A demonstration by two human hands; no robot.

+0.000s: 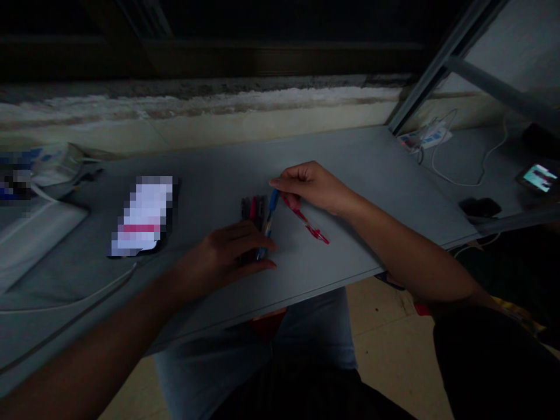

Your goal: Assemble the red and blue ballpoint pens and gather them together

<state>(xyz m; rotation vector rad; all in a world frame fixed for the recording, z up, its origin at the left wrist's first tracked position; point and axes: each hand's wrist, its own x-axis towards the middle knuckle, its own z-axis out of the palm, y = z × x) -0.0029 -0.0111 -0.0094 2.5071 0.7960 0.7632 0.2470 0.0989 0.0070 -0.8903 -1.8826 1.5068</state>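
A row of several pens (254,209) lies side by side on the grey table (371,175). My left hand (227,254) rests over their near ends, fingers curled against them. My right hand (312,186) pinches the top of a blue pen (269,220) beside the row and also holds a red pen (308,224) that slants out to the right under the palm.
A phone (142,216) lies left of the pens, with a white cable (65,303) running along the near edge. Papers and a bag sit at the far left. A second desk on the right carries a lit phone (539,178), a power strip (426,139) and cables.
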